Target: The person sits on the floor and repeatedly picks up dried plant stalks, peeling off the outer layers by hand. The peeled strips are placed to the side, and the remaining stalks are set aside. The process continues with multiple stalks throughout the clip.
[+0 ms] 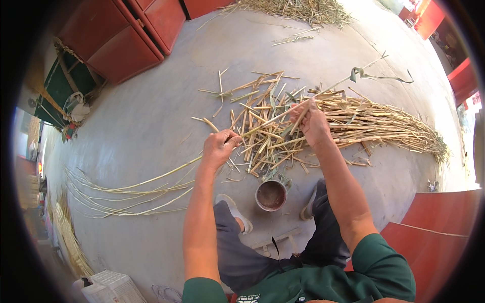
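A long, thin reed-like stalk runs slantwise across both hands, from the lower left up to the far right. Green leaves still hang near its far end. My left hand is closed around the stalk, fingertips pinched together. Farther along, my right hand grips it between thumb and fingers; a short pale piece also shows by the palm, and I cannot tell if it is held. Beneath both hands lies a heap of short cut stalk pieces. A thick bundle of stalks stretches right from the heap.
A round bowl stands between my feet, near a low wooden frame. Several long bare stalks lie on the left. Leafy straw is piled far off. Red cabinets stand far left; a red panel is near right.
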A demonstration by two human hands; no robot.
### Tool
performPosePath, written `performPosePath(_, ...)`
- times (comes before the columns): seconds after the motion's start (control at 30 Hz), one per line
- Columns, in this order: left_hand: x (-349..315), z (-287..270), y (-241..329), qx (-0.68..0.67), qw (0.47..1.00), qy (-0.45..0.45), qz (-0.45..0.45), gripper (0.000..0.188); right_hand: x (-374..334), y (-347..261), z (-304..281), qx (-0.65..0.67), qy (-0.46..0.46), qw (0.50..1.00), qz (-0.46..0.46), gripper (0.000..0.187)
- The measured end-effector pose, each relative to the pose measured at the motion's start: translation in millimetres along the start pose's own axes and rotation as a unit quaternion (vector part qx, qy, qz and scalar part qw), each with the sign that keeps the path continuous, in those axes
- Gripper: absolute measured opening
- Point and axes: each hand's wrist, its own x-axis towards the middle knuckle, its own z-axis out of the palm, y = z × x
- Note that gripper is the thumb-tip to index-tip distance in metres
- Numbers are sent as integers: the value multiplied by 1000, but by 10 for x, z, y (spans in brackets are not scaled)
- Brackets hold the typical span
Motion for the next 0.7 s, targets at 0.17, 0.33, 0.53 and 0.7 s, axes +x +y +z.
performPosePath(0.17,25,10,55,7,999,-32,-10,17,-121,332,200,-37,-120,991,45,23)
performPosePath(0.33,59,130,-33,-3,1000,-10,26,18,-86,430,169,-78,-80,993,-40,24)
performPosePath(0.53,9,121,119,59,998,-21,29,14,-127,485,222,-103,-6,990,-98,26)
performPosePath(0.7,-70,-121,-101,44,998,-38,-18,18,-69,42,34,-96,62,982,-153,25)
